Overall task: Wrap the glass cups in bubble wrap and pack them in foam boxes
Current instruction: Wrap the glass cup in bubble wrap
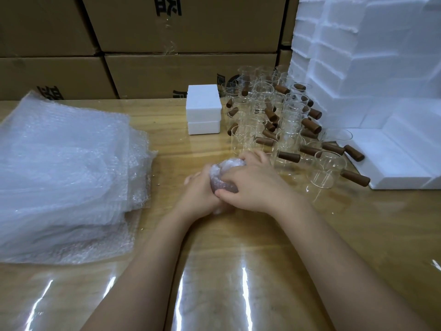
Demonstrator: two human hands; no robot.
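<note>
A cup bundled in bubble wrap point(223, 174) lies on the wooden table at the centre, and both hands grip it. My left hand point(199, 194) holds its left and underside. My right hand point(253, 185) presses over its top and right side. The cup inside is mostly hidden. Several bare glass cups with brown wooden handles point(269, 115) stand in a cluster behind and to the right. Two small white foam boxes point(202, 108) are stacked to the left of that cluster.
A thick pile of bubble wrap sheets point(62, 173) fills the table's left side. Large white foam blocks point(372, 80) stand at the right, with flat foam pieces point(396, 168) in front. Cardboard cartons point(143, 44) form a wall behind the table point(238, 271).
</note>
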